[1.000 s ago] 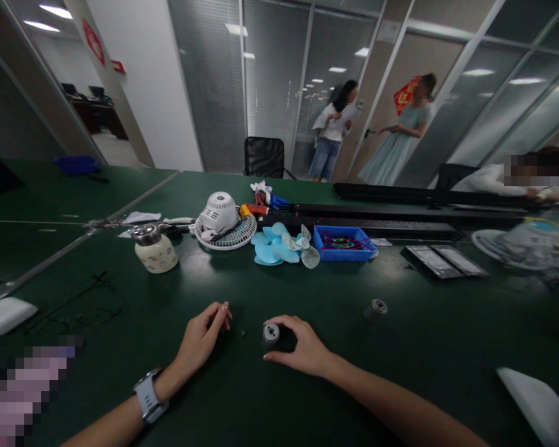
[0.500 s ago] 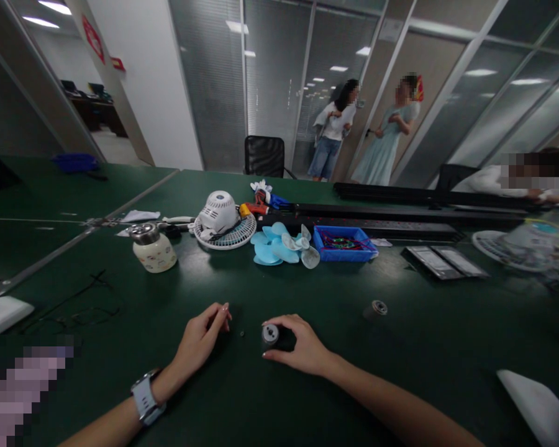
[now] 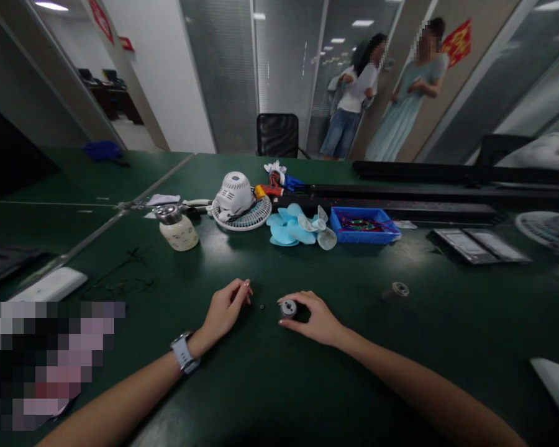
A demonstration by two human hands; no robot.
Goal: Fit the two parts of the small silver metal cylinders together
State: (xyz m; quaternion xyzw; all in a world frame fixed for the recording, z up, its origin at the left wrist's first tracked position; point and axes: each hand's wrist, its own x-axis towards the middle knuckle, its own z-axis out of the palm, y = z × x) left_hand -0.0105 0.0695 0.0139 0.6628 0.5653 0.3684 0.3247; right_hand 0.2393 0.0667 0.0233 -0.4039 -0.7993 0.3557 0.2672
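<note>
My right hand [image 3: 313,320] lies on the green table, thumb and fingers closed around a short metal cylinder [image 3: 288,308]. The cylinder stands upright, and its pale round top face has small dark holes. To its left my left hand [image 3: 228,305] rests with fingers curled and fingertips together; whatever may be between them is hidden. A tiny round ring-like piece [image 3: 261,307] lies on the table between the two hands. Further right stands a similar metal cylinder [image 3: 399,290], apart from both hands, with a ringed top.
Behind the hands are blue fan blades [image 3: 291,226], a white fan housing [image 3: 235,202], a blue tray [image 3: 366,234] of wires and a cream jar [image 3: 181,234]. Glasses [image 3: 121,284] lie left. Black bars [image 3: 400,211] run along the back. Two people stand beyond; another sits far right.
My view has turned slightly left and down, so everything sits further right and higher. Both hands keep the same pose, and the cylinder stays in my right hand's grip.
</note>
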